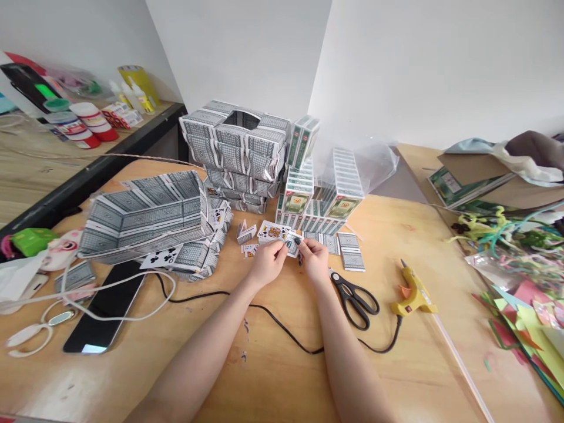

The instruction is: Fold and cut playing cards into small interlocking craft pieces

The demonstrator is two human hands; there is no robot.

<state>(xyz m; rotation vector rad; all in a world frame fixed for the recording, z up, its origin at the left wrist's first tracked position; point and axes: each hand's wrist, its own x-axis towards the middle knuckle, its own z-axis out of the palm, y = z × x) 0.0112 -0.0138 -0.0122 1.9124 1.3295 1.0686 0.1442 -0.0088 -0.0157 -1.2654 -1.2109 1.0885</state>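
My left hand (269,261) and my right hand (314,257) pinch a playing card (292,249) between them, its patterned back partly hidden by my fingers. Just behind it lies a stack of playing cards (275,230), the top one face up with a king. To its left stands a small folded card piece (245,231). Face-down cards (351,252) lie right of my right hand. Black-handled scissors (356,298) rest beside my right wrist.
Boxes built from cards (238,141) stand at the back, next to stacked card packs (342,176). An open card-covered tray (145,217) sits at left, near a phone (106,308). A yellow glue gun (413,294) lies at right, its black cord (282,326) crossing under my forearms.
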